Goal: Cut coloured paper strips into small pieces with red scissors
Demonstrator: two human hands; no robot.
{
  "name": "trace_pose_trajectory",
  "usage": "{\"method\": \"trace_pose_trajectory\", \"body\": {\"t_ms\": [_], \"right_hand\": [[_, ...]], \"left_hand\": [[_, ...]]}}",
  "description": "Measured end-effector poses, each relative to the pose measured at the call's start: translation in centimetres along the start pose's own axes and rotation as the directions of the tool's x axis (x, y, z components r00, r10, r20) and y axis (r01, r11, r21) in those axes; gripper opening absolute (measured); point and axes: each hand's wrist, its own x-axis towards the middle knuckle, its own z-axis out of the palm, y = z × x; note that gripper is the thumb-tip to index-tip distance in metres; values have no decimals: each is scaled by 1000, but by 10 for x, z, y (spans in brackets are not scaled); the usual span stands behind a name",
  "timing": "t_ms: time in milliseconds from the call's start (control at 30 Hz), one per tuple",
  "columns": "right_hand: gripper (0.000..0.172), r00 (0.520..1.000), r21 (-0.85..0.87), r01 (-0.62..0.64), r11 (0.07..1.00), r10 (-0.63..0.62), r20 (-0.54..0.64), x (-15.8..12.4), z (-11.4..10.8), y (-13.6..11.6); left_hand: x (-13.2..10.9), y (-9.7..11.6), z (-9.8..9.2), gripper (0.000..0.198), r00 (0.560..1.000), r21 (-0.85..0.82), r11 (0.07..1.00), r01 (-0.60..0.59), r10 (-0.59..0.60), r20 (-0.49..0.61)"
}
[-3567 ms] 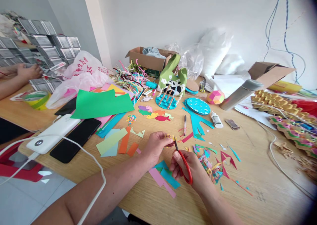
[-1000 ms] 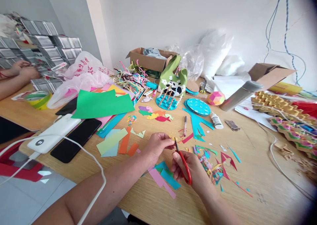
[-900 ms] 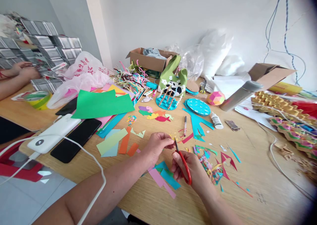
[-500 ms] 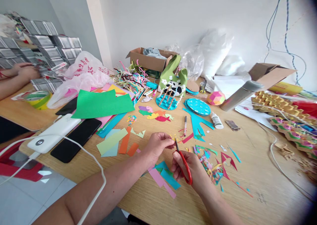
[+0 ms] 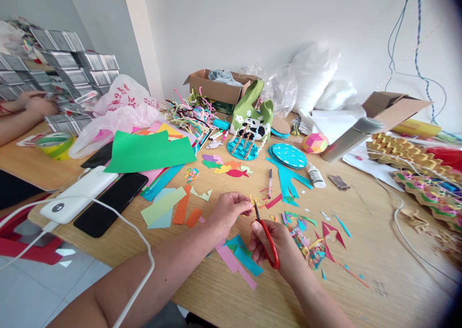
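Note:
My left hand (image 5: 228, 213) pinches a very small yellow paper piece (image 5: 250, 206) just above the wooden table (image 5: 378, 251). My right hand (image 5: 277, 251) grips red-handled scissors (image 5: 267, 239), whose blade tips point up at that piece. Blue and pink paper offcuts (image 5: 241, 259) lie under my wrists. A heap of small coloured scraps (image 5: 306, 241) sits just right of the scissors.
Green paper sheets (image 5: 149, 150), a white power bank (image 5: 77, 193) with cable and a black phone (image 5: 110, 203) lie left. Paper fish (image 5: 225, 165), a panda craft (image 5: 250, 125), a glue bottle (image 5: 316, 175), a metal flask (image 5: 352, 137) and cardboard boxes stand behind. Another person's hands (image 5: 31, 104) rest far left.
The yellow piece in my left hand has become smaller since the earliest frame, and yellow bits now lie on the table beyond it. Both hands stay in nearly the same place.

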Motion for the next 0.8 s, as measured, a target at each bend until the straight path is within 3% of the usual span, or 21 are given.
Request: {"method": "trace_pose_trajectory", "body": {"t_ms": [800], "right_hand": [[50, 1000, -24, -18, 1000, 18, -14, 1, 0, 1]], "left_hand": [[-1, 3, 1, 10, 999, 26, 999, 42, -43, 15]]}}
